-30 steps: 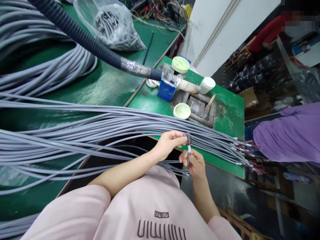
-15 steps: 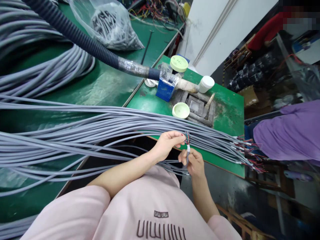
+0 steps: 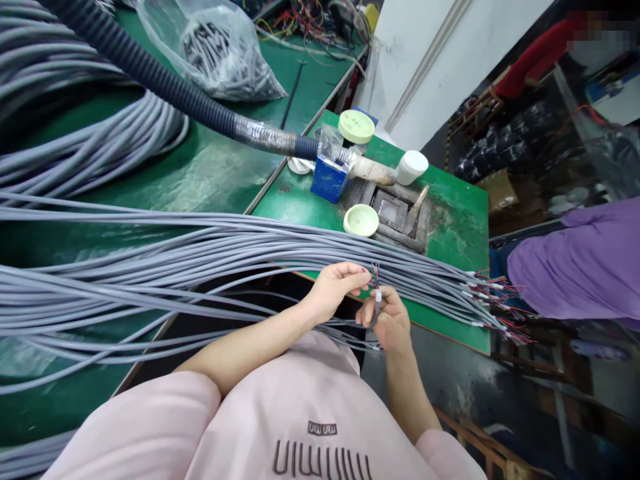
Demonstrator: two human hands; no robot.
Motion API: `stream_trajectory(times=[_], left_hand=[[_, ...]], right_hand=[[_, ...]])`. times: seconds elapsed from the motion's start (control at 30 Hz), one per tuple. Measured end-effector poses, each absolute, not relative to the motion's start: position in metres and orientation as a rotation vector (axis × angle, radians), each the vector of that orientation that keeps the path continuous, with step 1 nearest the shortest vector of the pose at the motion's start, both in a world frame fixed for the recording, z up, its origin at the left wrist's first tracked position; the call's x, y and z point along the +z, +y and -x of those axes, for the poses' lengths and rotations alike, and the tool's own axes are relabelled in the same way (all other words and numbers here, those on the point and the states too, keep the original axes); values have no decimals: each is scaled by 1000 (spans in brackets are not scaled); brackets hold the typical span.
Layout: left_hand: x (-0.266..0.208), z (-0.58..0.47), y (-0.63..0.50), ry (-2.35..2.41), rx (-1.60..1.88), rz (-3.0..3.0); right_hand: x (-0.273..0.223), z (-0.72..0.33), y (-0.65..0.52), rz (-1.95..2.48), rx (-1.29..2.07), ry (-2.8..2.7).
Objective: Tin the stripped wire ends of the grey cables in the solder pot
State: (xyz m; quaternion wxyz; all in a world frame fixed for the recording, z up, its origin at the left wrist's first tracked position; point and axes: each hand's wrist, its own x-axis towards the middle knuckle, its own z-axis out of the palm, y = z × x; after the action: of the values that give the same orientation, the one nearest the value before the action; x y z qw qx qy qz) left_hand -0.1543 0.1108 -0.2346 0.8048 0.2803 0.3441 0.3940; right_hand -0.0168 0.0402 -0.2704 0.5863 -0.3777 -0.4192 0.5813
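Observation:
A grey cable with a white band point(image 3: 378, 296) near its end points upward in front of my shirt. Thin coloured wires point(image 3: 375, 272) fan out of its tip. My right hand point(image 3: 393, 323) is closed round the cable just below the band. From the left, my left hand point(image 3: 340, 283) pinches at the wires with thumb and fingertips; which strands it grips is too small to tell. Behind both hands runs a thick bundle of grey cables point(image 3: 280, 241), whose stripped ends point(image 3: 500, 300) spread out at the right end of the bench.
On the green bench point(image 3: 457, 207) sits a small soldering pot point(image 3: 393, 212), beside a pale green lid point(image 3: 361, 220), a white jar point(image 3: 413, 167) and a blue box point(image 3: 329, 179). A dark hose point(image 3: 200, 100) arches overhead. A person in a purple top point(image 3: 575, 263) is at right.
My right hand has shifted slightly, and the white band now sits a little higher against its fingers. My left hand stays at the wires.

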Motion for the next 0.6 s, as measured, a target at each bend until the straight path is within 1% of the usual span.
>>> stream_trajectory(times=[0.1, 0.17, 0.23, 0.4, 0.6], left_hand=[[-235, 153, 109, 719, 835, -613], [-235, 152, 108, 706, 842, -626], [-235, 151, 107, 705, 854, -634], [-233, 151, 107, 696, 892, -651], [-230, 149, 108, 711, 950, -664]], right_hand=[[-258, 20, 45, 1126, 1181, -1044], [-250, 23, 49, 1324, 986, -1098], [-245, 25, 53, 1421, 795, -1165], [-239, 28, 58, 1386, 474, -1298], [-230, 22, 61, 1353, 330, -1415]])
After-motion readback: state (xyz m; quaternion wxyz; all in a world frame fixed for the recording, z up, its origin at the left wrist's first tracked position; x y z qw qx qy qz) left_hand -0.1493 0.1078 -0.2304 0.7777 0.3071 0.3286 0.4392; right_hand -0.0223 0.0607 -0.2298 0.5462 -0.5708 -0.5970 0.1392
